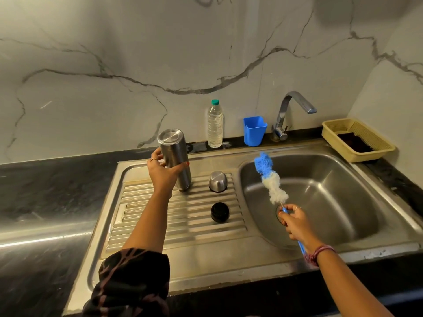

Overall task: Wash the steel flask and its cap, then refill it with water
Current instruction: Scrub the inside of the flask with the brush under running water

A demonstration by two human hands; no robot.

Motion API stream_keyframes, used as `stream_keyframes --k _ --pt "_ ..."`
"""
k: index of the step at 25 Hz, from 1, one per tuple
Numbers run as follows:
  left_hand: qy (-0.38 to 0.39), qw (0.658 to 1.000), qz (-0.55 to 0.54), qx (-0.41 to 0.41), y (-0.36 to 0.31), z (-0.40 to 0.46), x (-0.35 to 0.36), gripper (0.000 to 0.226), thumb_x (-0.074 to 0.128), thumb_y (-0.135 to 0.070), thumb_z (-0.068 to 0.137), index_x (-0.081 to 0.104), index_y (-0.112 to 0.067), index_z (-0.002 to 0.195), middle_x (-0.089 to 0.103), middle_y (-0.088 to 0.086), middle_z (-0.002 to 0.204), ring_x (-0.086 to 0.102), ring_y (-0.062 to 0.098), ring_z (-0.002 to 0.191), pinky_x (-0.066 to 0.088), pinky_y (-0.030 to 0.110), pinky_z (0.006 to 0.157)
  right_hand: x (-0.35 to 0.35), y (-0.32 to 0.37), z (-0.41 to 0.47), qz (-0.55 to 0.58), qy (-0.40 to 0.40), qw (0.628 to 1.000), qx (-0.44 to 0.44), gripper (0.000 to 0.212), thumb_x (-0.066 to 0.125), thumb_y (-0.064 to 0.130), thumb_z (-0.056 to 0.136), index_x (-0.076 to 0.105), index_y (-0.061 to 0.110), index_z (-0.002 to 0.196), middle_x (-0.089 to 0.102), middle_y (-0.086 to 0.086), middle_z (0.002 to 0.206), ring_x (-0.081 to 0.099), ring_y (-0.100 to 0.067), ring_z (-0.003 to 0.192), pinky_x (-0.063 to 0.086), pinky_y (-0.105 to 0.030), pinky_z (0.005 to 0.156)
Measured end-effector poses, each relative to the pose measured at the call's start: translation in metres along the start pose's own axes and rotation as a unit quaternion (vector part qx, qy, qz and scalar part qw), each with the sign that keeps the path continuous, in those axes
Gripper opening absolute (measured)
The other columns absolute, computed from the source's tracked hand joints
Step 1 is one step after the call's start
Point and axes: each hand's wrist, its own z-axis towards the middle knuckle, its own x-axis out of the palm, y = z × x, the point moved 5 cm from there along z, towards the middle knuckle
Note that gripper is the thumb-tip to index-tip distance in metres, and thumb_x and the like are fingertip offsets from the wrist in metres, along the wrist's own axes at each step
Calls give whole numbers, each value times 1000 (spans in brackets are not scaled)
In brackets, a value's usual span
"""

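Left grip [163,171] clamped round the middle of the steel flask [175,157], thumb on the near side, fingers wrapped behind; flask upside down, base up, mouth touching the ribbed drainboard [160,216] just below that grip, leaning slightly; steel cap [218,181] standing mouth-down on the ribs to the right of the left grip, apart from the flask; black inner lid [220,212] on the ribs nearer the body, just below the steel cap, between the two grips. Right grip [295,221] closed on the blue handle of the bottle brush [270,177], over the sink basin [320,191] near the drain; bristles, blue at the tip and white lower down, pointing up and away from that grip toward the back wall. Beyond the right grip on the dark desk [45,184]: tap [290,113], blue cup [254,131], clear plastic bottle [215,124] with green cap; far right of it, a yellow basket [357,139] holding something dark.
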Motion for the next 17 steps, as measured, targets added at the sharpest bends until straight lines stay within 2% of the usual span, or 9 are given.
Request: stream_keyframes --k 11,17 --pt "24 1000 14 0 5 14 7 90 87 -11 69 34 -26 141 50 7 138 50 25 126 43 45 108 6 10 5 -19 -3 1000 -9 5 55 16 93 56 15 98 51 -3 63 37 -7 41 29 -19 35" --pt "29 1000 6 3 12 10 7 97 90 -12 65 33 -24 143 48 6 141 47 23 129 42 40 108 5 8 9 -1 -3 1000 1 5 55 14 93 56 13 98 50 -3 61 34 -5 37 26 -18 34"
